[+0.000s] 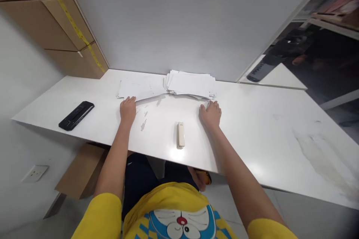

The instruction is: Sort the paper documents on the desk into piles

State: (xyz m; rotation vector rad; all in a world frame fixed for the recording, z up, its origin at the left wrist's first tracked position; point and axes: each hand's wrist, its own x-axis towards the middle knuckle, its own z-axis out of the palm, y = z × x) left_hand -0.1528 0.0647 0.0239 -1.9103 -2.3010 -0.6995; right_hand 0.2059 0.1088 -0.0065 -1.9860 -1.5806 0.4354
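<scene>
My left hand [128, 112] is closed at the front edge of a left-hand batch of white paper sheets [140, 86]. That batch's front edge is slightly raised, with a shadow under it. My right hand [211, 115] rests on the table at the front right corner of a thicker, uneven paper stack [192, 83]. Its thumb stands apart from its half-bent fingers, and I see nothing firmly held there. Between my forearms lies a small cream-coloured stapler [181, 134], closer to the table's front edge than the papers.
The white table [246, 134] runs against a grey panel [174, 22]. A black phone-like case [76, 115] lies at left. Cardboard boxes [61, 26] stand back left; another box [81, 170] is below. A dark bottle [262, 70] appears beyond the panel at right.
</scene>
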